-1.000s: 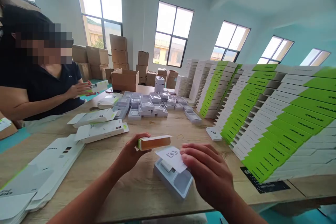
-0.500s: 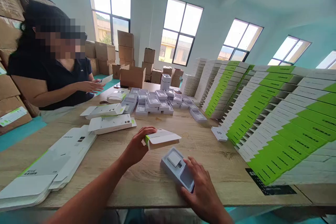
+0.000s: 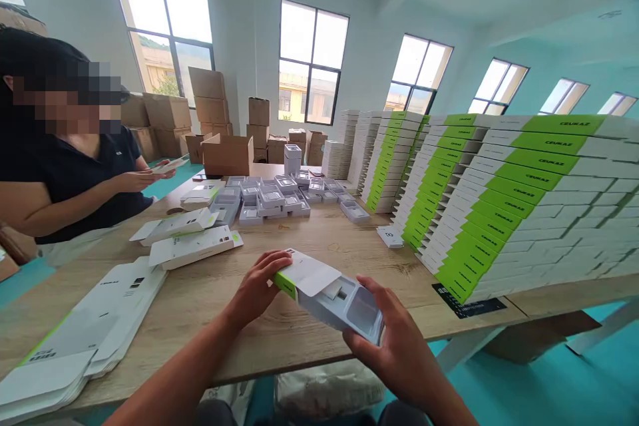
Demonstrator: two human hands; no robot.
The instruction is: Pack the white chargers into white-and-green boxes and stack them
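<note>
My left hand (image 3: 259, 284) grips a white and green cardboard box (image 3: 309, 271) by its far left end, the open end facing right. Partly inside that open end lies a pale grey plastic tray (image 3: 365, 311), with a small white item in one compartment and its larger compartment bare. My right hand (image 3: 392, 329) holds the outer end of the tray, thumb on the near side and fingers on the far side. Box and tray are held over the front part of the wooden table (image 3: 279, 339). The box's left end is partly hidden by my fingers.
Flat unfolded boxes (image 3: 94, 319) lie at the left, with folded boxes (image 3: 192, 247) behind. Several grey trays (image 3: 272, 196) are heaped farther back. Tall stacks of finished boxes (image 3: 499, 206) line the right side. A co-worker (image 3: 74, 166) stands at the left, holding a flat white item.
The tray has been lifted from the table and its far end slid into the box's open end. The camera view has turned somewhat to the right.
</note>
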